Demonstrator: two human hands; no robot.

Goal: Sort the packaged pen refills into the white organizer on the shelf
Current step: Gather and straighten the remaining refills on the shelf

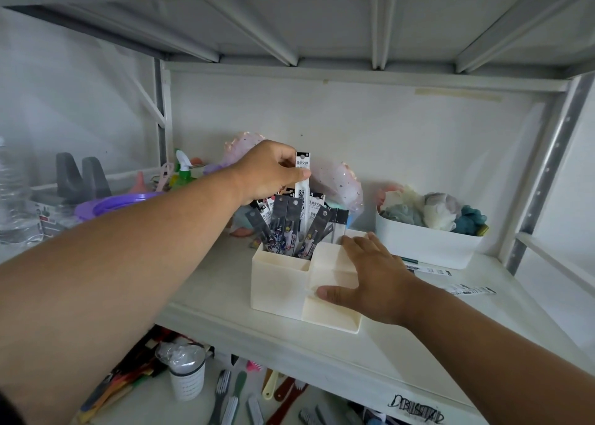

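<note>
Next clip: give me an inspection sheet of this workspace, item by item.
Surface: white shelf, bearing the organizer.
Job's things: white organizer, rear compartment packed with upright refill packs; two loose refill packs lie right of it.
Clutter: white bin of soft toys, spray bottle, purple tub.
Hands: left hand pinches a white refill pack; right hand rests flat on the organizer.
Cables: nothing seen.
Surroundings: brushes on the lower shelf.

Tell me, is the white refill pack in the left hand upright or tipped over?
Upright. The left hand pinches the white refill pack near its top, standing vertical, its lower end among the packs in the white organizer.
</note>
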